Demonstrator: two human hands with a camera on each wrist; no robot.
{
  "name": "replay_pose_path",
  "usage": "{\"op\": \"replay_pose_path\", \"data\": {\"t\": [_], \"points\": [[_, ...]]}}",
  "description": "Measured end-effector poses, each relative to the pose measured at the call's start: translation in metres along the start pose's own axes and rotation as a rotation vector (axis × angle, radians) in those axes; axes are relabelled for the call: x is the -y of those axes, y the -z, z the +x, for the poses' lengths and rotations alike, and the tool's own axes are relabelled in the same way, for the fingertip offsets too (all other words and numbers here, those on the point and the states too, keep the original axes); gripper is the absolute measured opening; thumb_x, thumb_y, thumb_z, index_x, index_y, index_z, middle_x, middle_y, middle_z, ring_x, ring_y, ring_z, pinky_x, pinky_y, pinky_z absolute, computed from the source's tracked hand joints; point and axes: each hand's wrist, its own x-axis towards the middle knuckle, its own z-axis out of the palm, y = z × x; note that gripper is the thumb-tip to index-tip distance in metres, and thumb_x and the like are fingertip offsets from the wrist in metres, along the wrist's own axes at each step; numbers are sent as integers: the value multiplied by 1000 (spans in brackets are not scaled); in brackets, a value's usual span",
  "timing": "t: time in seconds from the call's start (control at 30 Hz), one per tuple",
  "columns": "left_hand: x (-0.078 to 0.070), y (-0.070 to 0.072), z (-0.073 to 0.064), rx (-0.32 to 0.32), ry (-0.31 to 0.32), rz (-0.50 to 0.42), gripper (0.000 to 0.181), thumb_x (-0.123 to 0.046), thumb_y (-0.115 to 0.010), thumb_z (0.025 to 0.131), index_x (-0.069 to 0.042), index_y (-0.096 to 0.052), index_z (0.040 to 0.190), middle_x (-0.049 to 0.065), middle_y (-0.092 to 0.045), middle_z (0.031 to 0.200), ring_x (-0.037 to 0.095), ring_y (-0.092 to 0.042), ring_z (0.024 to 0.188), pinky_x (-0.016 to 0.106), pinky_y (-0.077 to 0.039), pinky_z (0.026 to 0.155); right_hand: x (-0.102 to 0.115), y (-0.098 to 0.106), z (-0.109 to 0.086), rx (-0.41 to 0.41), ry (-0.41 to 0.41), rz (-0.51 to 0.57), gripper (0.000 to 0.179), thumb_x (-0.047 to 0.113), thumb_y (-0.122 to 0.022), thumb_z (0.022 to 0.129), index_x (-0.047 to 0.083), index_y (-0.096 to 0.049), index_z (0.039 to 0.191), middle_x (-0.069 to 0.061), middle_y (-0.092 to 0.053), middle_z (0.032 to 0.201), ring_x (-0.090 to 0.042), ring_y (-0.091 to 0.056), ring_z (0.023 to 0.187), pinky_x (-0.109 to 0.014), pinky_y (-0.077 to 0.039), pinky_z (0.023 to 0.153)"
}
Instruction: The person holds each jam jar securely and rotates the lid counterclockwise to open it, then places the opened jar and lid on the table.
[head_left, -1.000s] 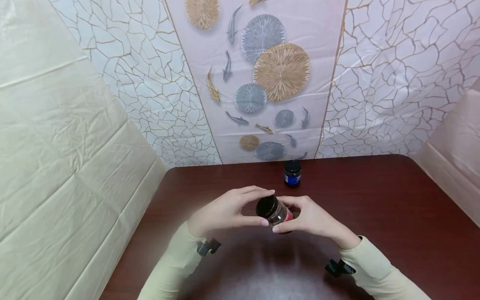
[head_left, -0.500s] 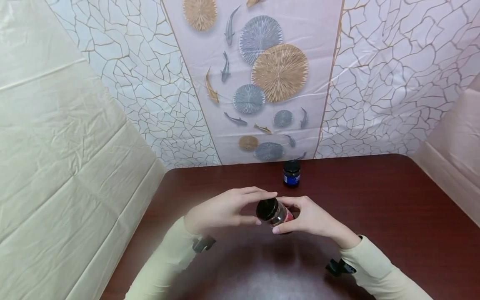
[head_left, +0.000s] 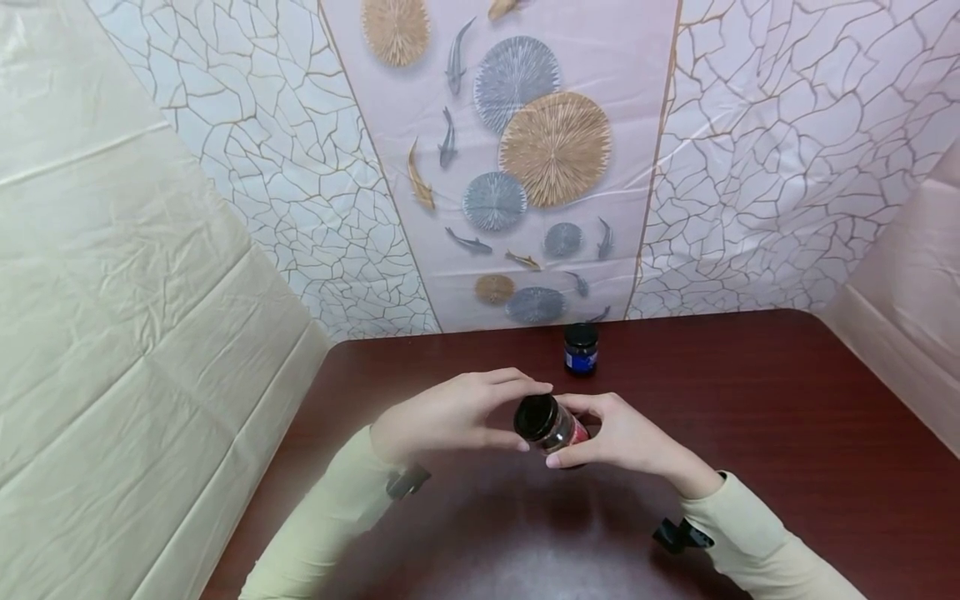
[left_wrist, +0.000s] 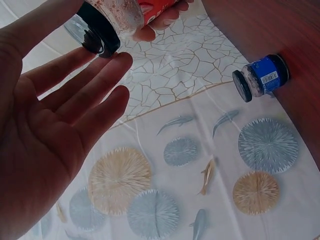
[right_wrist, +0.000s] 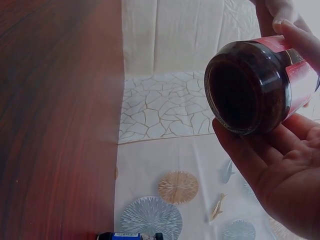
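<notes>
A glass jar [head_left: 561,432] with a black lid [head_left: 536,417] and a red label is held tilted above the table, its lid toward the left. My right hand [head_left: 630,437] grips the jar's body between thumb and fingers. Around the lid curl the thumb and fingers of my left hand [head_left: 442,421], fingertips right at its rim. In the left wrist view, the lid [left_wrist: 102,31] sits at the fingertips, and pale reddish contents show through the glass. The right wrist view shows the jar's dark round base [right_wrist: 234,97] and fingers beneath it.
A second jar [head_left: 581,350], with a black lid and blue label, stands upright near the back edge of the dark red-brown table [head_left: 750,400]. A patterned cloth [head_left: 517,250] hangs behind the table, and a pale cloth [head_left: 165,375] borders the left side.
My left thumb and fingers have shifted slightly around the lid, the thumb drawing off and then closing back in. The right hand and the jar hold nearly still.
</notes>
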Motion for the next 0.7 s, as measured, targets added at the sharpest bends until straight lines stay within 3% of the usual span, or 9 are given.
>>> {"op": "replay_pose_path", "data": {"t": [0.27, 0.37, 0.53, 0.7], "points": [[-4, -1, 1, -19, 87, 7, 66, -49, -80, 84, -17, -60, 138, -10, -62, 118, 0, -58, 103, 18, -48, 93, 1, 0, -1, -12, 0, -2, 56, 38, -88, 77, 26, -67, 128, 11, -71, 110, -13, -67, 98, -29, -54, 84], [-4, -1, 1, -26, 88, 15, 69, -51, -79, 84, -16, -58, 141, -9, -61, 122, 2, -58, 107, 19, -48, 95, 2, 0, -1, -16, -1, -8, 56, 38, -88, 77, 25, -67, 128, 11, -71, 109, -13, -67, 98, -29, -54, 84], [-4, 0, 2, -31, 6, 19, 73, -43, -80, 86, -16, -51, 148, -4, -56, 138, 5, -54, 123, 21, -44, 103, 3, 0, -1, -11, 2, -11, 59, 37, -88, 78, 23, -66, 131, 11, -71, 111, -12, -67, 98, -29, -54, 84], [-5, 1, 4, -16, -107, 6, 62, -31, -79, 89, -13, -55, 144, -2, -56, 137, 6, -52, 125, 20, -41, 105, 4, 1, 0, -2, -4, -29, 62, 39, -87, 79, 23, -64, 133, 12, -72, 111, -11, -67, 98, -31, -55, 84]]}}
